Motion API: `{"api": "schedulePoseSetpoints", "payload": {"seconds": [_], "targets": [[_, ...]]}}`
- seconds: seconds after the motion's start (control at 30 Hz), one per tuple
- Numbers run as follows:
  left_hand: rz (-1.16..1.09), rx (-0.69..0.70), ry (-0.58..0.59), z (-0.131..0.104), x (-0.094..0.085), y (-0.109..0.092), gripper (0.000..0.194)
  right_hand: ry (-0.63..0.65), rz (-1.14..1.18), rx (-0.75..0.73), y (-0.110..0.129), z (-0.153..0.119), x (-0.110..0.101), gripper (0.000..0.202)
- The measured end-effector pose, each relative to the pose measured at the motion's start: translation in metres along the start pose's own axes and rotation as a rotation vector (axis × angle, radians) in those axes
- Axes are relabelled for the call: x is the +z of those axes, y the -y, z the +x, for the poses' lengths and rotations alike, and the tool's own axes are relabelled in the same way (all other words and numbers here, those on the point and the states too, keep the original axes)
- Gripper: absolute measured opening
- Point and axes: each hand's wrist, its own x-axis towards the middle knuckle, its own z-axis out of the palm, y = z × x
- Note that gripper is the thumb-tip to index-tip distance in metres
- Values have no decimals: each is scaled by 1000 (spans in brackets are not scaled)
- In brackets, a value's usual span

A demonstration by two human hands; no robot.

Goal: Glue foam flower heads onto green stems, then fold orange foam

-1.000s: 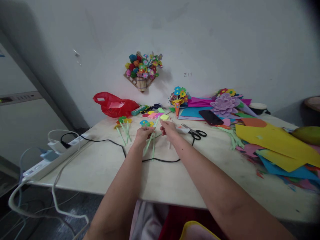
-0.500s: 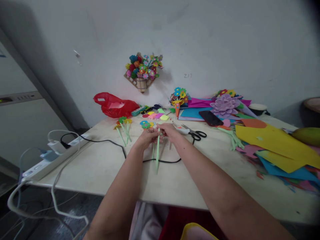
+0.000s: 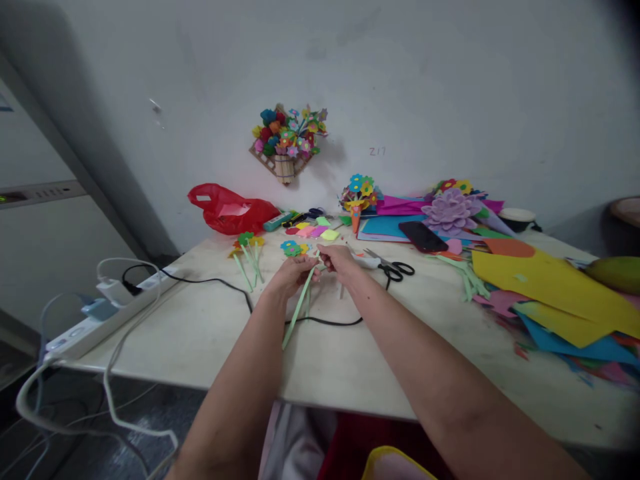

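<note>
Over the middle of the table, my left hand (image 3: 296, 272) and my right hand (image 3: 336, 259) meet with fingers pinched. Both are closed on the top of a pale green paper strip (image 3: 299, 310), whose long tail slants down to the left. A thinner green piece hangs just behind it. Beyond my hands lie blue, green and yellow paper flowers (image 3: 293, 249). To their left are paper flowers on green stems (image 3: 253, 259). Black-handled scissors (image 3: 393, 267) lie with blades apart, right of my right hand. My fingertips partly hide the strip's upper end.
A black cable (image 3: 330, 323) crosses the table below my hands. At left runs a white power strip (image 3: 100, 320); a red plastic bag (image 3: 233, 212) sits behind. A phone (image 3: 423, 236), green strips (image 3: 470, 279) and coloured sheets (image 3: 540, 280) occupy the right side.
The strip's lower end has swung to the left, from nearly upright to slanted. My hands stay together in almost the same place.
</note>
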Motion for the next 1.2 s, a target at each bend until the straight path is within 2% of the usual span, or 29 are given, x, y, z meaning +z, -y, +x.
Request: {"api": "schedulePoseSetpoints", "payload": {"seconds": [0.2,0.27,0.43,0.53,0.67,0.73,0.9,1.07,1.2], "targets": [[-26,11,-34,2,-3,1,15,15,-41,-18,-4,2,0,23],[-25,61,-140,3,-6,0,15,-1,-76,-24,-4,3,1,16],[-76,224,-555,4,-18,-8,9,-74,-290,-44,-10,10,3,15],[-119,216,-679,2,-22,-11,9,-59,-531,-84,-14,17,5,18],[-99,194,-716,0,-22,-11,11,21,-948,-193,-11,22,12,17],[-90,187,-731,0,-22,-10,10,82,-1150,-249,-8,23,16,22],[-112,177,-800,4,-25,-7,9,255,-1508,-337,-3,21,26,34],[-118,168,-809,6,-25,-6,8,428,-1697,-390,1,15,39,29],[-115,162,-800,4,-22,-8,7,459,-1724,-375,-3,16,47,27]]}}
